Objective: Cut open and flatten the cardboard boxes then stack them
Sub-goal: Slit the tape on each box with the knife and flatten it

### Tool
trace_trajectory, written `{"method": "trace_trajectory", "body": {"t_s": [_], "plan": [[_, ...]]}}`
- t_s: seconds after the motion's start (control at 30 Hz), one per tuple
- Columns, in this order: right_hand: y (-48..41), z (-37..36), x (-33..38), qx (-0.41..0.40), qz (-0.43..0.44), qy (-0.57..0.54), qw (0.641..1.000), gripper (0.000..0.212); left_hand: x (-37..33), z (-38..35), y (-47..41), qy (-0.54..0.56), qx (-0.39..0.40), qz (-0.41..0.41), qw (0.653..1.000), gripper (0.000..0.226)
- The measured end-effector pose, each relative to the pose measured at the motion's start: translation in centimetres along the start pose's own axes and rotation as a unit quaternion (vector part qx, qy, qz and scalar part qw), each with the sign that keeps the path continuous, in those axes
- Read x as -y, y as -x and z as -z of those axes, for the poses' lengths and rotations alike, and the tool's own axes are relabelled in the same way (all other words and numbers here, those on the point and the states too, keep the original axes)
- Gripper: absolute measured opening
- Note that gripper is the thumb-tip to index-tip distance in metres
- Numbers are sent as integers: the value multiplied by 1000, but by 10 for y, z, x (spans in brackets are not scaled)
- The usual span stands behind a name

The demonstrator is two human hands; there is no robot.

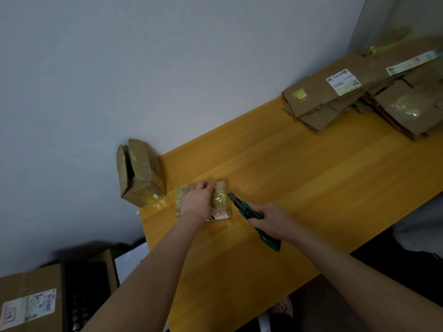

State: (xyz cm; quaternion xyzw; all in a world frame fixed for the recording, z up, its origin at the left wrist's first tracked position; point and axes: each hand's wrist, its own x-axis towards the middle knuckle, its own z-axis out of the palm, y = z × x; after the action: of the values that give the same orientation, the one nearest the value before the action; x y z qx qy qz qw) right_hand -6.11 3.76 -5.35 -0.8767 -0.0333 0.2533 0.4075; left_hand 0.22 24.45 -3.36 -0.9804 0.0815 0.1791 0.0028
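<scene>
A small taped cardboard box point(221, 200) lies flat on the yellow wooden table point(299, 183), near its left end. My left hand point(197, 200) presses down on top of it. My right hand point(272, 220) grips a green utility knife point(249, 212), its black blade end touching the box's right edge. A second, taller box point(139, 173) with loose top flaps stands at the table's left corner against the wall. A stack of flattened cardboard boxes point(364, 99) lies at the far right of the table.
A grey wall runs along the table's far side. On the floor at lower left sit a labelled cardboard box point(28, 303) and a black crate point(84, 293). A dark chair or cloth shows at the right, beyond the table's near edge.
</scene>
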Motion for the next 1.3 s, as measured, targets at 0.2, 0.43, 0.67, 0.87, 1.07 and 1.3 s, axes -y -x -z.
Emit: {"method": "trace_trajectory", "body": {"t_s": [0.2,0.43,0.67,0.87,1.07,1.3], "plan": [[5,4,-5,44,-7,-20,999,41,1,0,-2,-14,4,-1,1000,94],[9,13,-8,29,-39,-25,998,41,4,2,-5,-23,7,10,1000,95],[-25,-1,-9,-88,-130,2,988,45,17,-5,10,148,-3,150,977,98],[-56,-17,-13,-59,-187,32,980,65,29,-24,30,238,24,79,968,84],[-59,-27,30,-95,-120,70,986,52,22,-28,36,251,4,107,962,86],[-64,-57,56,1,-150,-48,988,33,11,-20,30,201,14,135,970,74]]}}
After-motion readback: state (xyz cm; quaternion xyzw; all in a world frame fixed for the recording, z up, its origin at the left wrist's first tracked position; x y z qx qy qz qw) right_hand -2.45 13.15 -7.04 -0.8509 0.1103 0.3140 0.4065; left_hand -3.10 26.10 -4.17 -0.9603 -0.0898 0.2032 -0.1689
